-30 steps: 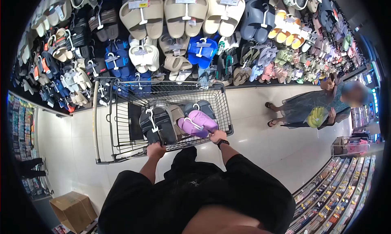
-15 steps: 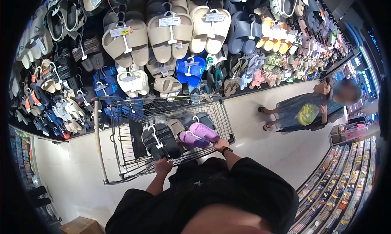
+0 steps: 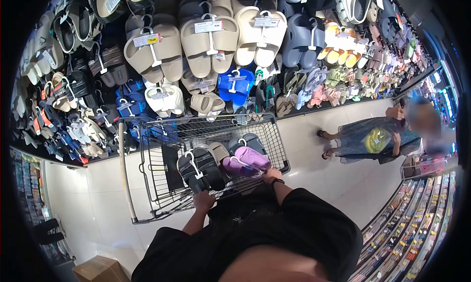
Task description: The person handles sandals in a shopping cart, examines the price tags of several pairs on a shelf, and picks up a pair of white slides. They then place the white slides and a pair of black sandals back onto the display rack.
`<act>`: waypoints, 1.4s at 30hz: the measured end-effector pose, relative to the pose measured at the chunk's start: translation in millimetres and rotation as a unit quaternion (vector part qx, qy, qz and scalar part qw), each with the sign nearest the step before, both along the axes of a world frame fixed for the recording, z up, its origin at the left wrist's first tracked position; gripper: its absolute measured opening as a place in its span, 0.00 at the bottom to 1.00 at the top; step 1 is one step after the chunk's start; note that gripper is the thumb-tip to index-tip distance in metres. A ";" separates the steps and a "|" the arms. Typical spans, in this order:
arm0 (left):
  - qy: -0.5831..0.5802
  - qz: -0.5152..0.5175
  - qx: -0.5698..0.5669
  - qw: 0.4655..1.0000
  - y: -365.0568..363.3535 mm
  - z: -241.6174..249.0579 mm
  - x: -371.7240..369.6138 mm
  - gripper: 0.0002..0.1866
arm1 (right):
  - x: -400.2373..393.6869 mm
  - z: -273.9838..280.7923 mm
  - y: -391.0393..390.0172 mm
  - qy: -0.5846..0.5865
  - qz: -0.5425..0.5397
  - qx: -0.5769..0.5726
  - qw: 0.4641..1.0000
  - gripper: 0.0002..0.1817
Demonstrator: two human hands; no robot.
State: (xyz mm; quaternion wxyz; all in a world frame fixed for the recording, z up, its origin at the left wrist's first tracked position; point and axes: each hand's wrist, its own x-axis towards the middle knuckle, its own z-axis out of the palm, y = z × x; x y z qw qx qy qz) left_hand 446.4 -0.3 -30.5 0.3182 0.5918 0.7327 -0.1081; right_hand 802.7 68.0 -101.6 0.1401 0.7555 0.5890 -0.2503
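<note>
My left hand [image 3: 203,200] is closed at the near side rim of the wire shopping cart [image 3: 162,214], just below a pair of black slides [image 3: 208,168]. Farther right along that rim my right hand [image 3: 273,174], with a dark band on the wrist, is also closed, close to the toe of a purple slide [image 3: 253,158]. The fingers of both hands are partly hidden. Inside the cart, a beige slide [image 3: 219,151] shows between the black and purple pairs, and grey slides [image 3: 255,141] lie behind the purple ones. White plastic hangers hold the black and purple pairs.
A wall rack of hanging slippers [image 3: 211,41] runs along the cart's far side. To the right stands a person [image 3: 363,140] with a bag of bananas [image 3: 377,141]. Shelves of small packs [image 3: 417,223] curve at lower right. A cardboard box [image 3: 100,269] sits at lower left.
The cart, slides and my hands appear slightly farther right in view, as does the rack. The person at right also appears slightly farther right. Both hands keep their place at the cart's rim.
</note>
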 end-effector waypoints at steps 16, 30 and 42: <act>0.085 0.084 0.066 0.991 10.3 -9.3 33.3 0.18 | 72.2 -70.2 84.4 0.253 0.113 0.004 0.961 0.18; -0.101 0.026 0.276 0.956 101.6 -22.1 274.3 0.16 | 218.8 324.9 413.1 0.353 0.043 0.603 0.714 0.11; -0.114 -0.214 0.506 0.828 331.3 153.7 382.8 0.28 | 231.9 384.7 531.4 0.285 0.011 0.556 0.781 0.15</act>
